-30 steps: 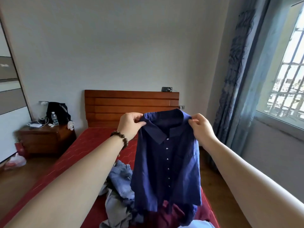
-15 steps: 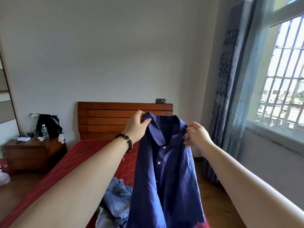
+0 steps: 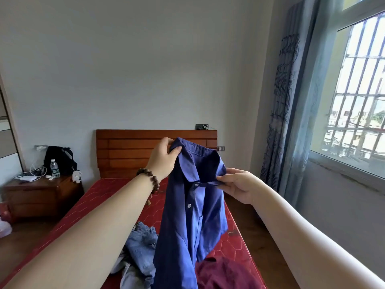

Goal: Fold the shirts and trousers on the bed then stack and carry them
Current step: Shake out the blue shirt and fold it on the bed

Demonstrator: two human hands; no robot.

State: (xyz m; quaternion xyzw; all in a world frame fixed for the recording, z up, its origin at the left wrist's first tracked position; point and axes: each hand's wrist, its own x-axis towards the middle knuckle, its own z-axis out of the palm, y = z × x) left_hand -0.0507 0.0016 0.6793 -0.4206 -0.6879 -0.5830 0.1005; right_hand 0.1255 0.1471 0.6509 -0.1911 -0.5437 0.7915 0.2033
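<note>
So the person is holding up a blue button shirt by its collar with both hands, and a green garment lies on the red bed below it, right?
Not quite: the garment is maroon, not green. The head view shows the left hand and right hand holding the blue button shirt up by its collar, with the maroon garment on the red bed below.

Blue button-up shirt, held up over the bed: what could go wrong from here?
1. The blue button-up shirt hangs unevenly: the left hand grips the collar high, the right hand pinches lower, so it may fold crooked.
2. Its hem dangles over the crumpled denim jeans and maroon garment; laid there, it could wrinkle.
</note>
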